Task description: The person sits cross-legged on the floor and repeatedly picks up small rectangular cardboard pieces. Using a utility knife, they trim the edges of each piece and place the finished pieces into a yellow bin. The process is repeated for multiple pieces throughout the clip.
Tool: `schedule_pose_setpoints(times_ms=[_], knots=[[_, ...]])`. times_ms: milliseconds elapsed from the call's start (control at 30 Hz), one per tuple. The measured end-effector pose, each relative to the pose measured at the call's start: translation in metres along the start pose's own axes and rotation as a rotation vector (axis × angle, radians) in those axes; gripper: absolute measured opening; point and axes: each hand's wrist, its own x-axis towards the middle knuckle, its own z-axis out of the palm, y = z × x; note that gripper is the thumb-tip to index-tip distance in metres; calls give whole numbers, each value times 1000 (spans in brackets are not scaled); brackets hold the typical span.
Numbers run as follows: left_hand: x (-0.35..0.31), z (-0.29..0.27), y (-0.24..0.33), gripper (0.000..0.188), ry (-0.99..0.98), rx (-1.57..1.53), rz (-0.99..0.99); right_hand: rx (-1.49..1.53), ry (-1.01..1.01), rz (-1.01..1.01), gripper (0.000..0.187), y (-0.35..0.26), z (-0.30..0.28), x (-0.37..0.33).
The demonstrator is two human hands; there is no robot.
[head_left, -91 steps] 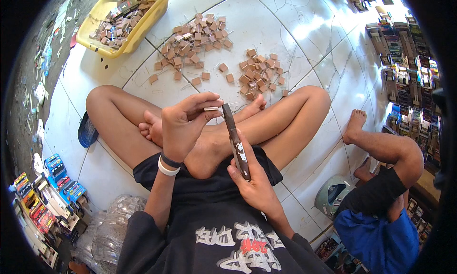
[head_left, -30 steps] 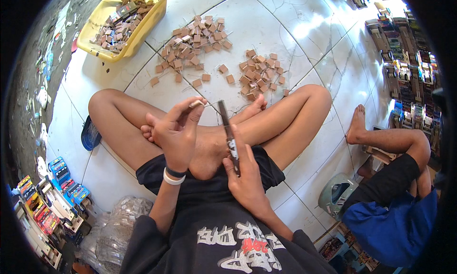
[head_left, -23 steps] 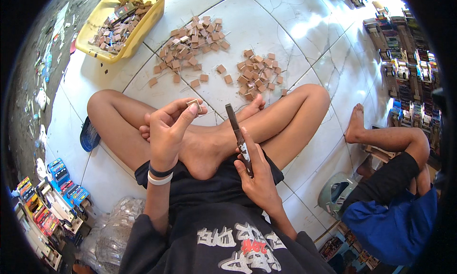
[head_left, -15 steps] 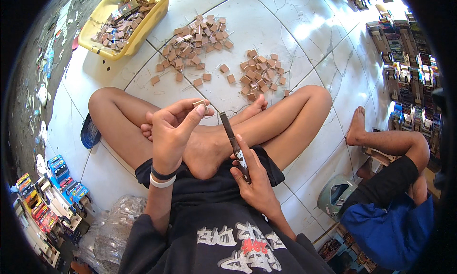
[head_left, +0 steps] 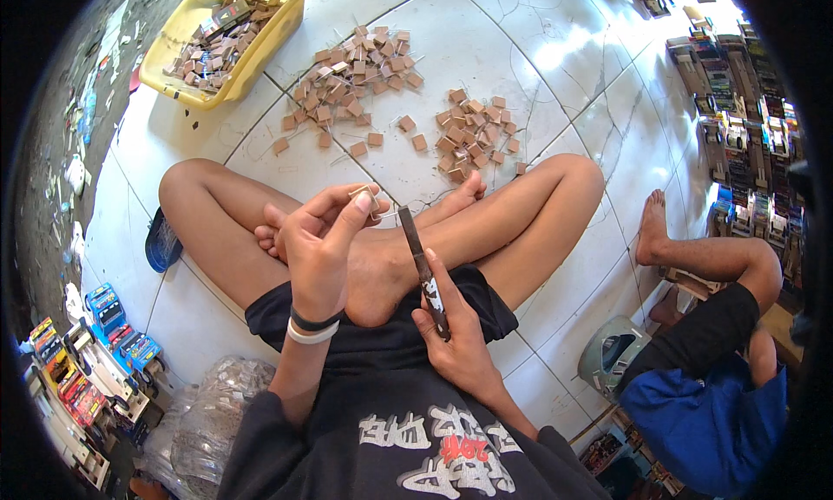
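Between the thumb and fingers of my left hand (head_left: 314,248) is a small square brown wooden block (head_left: 368,196). A thin pale stick sticks out from it to the right. My right hand (head_left: 458,333) is wrapped around a long, narrow, dark flat-bladed tool (head_left: 412,240), its grip patched black and white. The tool points away from me, its far end close beside the pale stick; whether they touch I cannot tell. Beyond my crossed legs lie a larger pile of similar blocks (head_left: 351,76), many with thin sticks, and a smaller pile (head_left: 473,134) to its right.
A yellow tub (head_left: 247,75) of more blocks stands at the far left. Another person's leg (head_left: 716,253) is at the right, near a grey-green container (head_left: 607,352). Toy vehicles (head_left: 121,326) and clear plastic wrapping (head_left: 208,422) lie at the near left. Packed stacks (head_left: 746,144) line the far right.
My left hand has turned slightly, so the stick on the block now points right toward the tool. The tool has tilted a little, its grip end shifting left. Both hands keep their hold.
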Motion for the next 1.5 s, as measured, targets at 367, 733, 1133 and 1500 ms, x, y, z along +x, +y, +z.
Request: schedule_pose_setpoints(times_ms=[367, 733, 1133, 1500], knots=[[9, -7, 9, 23, -174, 195, -19, -49, -10, 54, 75, 2, -7, -3], [9, 3, -8, 41, -279, -147, -196, -24, -40, -24, 78, 4, -9, -1], [6, -15, -15, 31, -313, -320, -361, 1130, -474, 345, 89, 4, -12, -5], [9, -17, -17, 22, -184, -103, -28, 559, -234, 386, 80, 4, -19, 0]])
